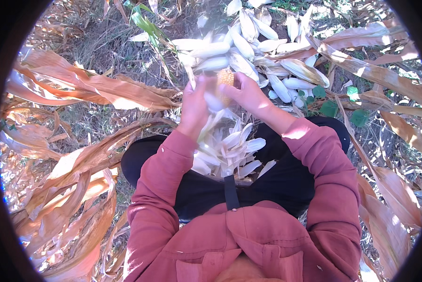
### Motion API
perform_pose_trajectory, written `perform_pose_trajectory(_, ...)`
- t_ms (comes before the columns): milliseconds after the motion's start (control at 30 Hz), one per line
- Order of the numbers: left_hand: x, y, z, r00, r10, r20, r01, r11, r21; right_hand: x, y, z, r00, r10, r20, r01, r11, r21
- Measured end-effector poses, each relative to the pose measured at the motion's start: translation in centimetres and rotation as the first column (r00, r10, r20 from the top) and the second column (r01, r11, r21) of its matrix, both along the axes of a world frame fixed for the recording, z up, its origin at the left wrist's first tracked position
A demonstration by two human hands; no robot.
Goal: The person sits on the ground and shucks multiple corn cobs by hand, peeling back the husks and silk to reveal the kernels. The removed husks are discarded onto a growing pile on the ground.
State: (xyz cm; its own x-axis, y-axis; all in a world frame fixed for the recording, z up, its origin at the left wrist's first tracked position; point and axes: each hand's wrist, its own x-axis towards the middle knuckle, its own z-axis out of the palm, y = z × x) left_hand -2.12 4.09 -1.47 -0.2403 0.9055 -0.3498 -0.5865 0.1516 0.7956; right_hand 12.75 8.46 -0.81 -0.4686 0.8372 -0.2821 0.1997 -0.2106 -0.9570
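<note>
My right hand [244, 92] grips a yellow ear of corn [226, 78], its kernels bare at the upper end. Close against its left side, my left hand [195, 102] is shut on pale corn husk [213, 102], partly blurred. Loose stripped husks [228, 144] lie in a heap between my bent legs, below both hands. Beyond my hands is a pile of corn ears still in whitish husks [244, 46]. The lower part of the held ear is blurred and partly covered by fingers and husk.
Dry corn stalks and leaves [91, 84] spread on the left, with more dry leaves [376, 74] on the right. Green leaves [329, 108] grow near my right knee. Dry grass and soil lie around. A dark strap [231, 194] hangs at my front.
</note>
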Motion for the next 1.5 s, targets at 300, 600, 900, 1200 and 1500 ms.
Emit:
perform_pose_trajectory(300,-3.0,0.9,-2.6,0.953,0.193,0.234,-0.153,0.972,-0.180,0.4,1.9,0.6,0.863,-0.391,-0.320,0.386,0.919,-0.083)
perform_pose_trajectory(600,-0.8,-0.4,-1.5,0.929,-0.327,0.173,0.333,0.943,-0.007,-0.4,-1.0,0.8,0.989,0.008,0.146,-0.114,0.666,0.737)
perform_pose_trajectory(900,1.1,-1.2,1.5,0.892,-0.452,-0.028,0.451,0.892,-0.045,-0.7,-0.3,0.8,0.989,-0.149,0.020,0.135,0.937,0.322)
perform_pose_trajectory(1200,3.4,-1.9,0.1,0.758,-0.639,0.131,0.649,0.759,-0.052,0.6,1.7,1.6,0.734,-0.556,-0.391,0.260,0.761,-0.594)
perform_pose_trajectory(1500,6.6,-3.4,0.7,0.861,-0.315,0.400,0.332,0.943,0.029,-0.9,1.7,3.0,0.537,-0.711,-0.455,0.407,0.690,-0.599)
